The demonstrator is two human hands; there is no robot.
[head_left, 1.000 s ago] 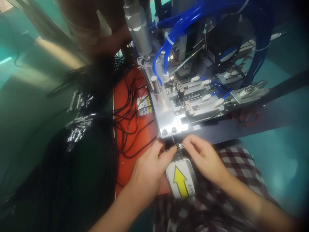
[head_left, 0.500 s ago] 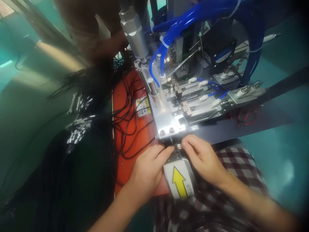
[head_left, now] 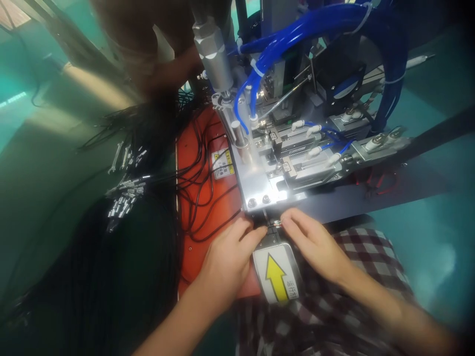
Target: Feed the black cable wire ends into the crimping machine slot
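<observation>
My left hand [head_left: 230,254] is closed in a pinch at the front edge of the metal machine [head_left: 260,182], thumb and forefinger on a thin black cable mostly hidden by the fingers. Opposite it, my right hand [head_left: 313,242] pinches the small pale wire ends [head_left: 276,224] that show between the two hands. Both hands sit just above a white plate with a yellow arrow [head_left: 276,272]. Black cables [head_left: 202,198] run across the red base [head_left: 191,232] toward the machine.
A bundle of black cables with shiny metallic ends [head_left: 128,198] hangs at the left. Thick blue air hoses [head_left: 308,29] arch over the machine's cylinders [head_left: 311,173]. Another person's blurred arm [head_left: 170,74] is behind the machine. A checked cloth [head_left: 371,257] covers my lap.
The view has shifted slightly, so the machine appears a little farther right. Both hands keep their pinch at the same spot by the machine's front edge.
</observation>
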